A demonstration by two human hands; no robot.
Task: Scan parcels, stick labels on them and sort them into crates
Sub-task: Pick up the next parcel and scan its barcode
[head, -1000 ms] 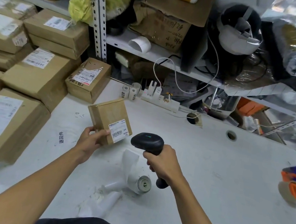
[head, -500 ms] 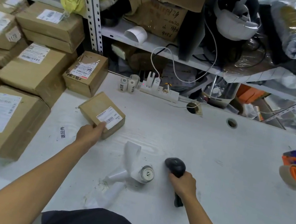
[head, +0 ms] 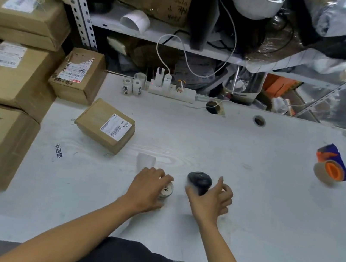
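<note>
1. Change: the small parcel (head: pixel 105 125), held tilted to the scanner (head: pixel 199 182) a second ago, now lies flat on the table (head: pixel 247 199), label up, nothing touching it. The scanner has been lowered to the table, head pointing away from the person.
2. Left hand (head: pixel 148 189) has moved from the parcel to the label roll (head: pixel 165 192) and grips it from above, fingers curled over it.
3. Right hand (head: pixel 211 199) sits over the scanner's handle, fingers partly spread; motion blur here, so I cannot tell whether it still holds the scanner or has let go.
4. Reading: scan step looks finished; labelling comes next (parcel not yet crated, no crate in view).
5. Counts: one parcel on the open table; at least five cartons (head: pixel 13 76) stacked at left; one scanner; one label roll in hand, plus three small rolls (head: pixel 133 84) by the power strip (head: pixel 172 91); one tape dispenser (head: pixel 330 166) far right.
</note>
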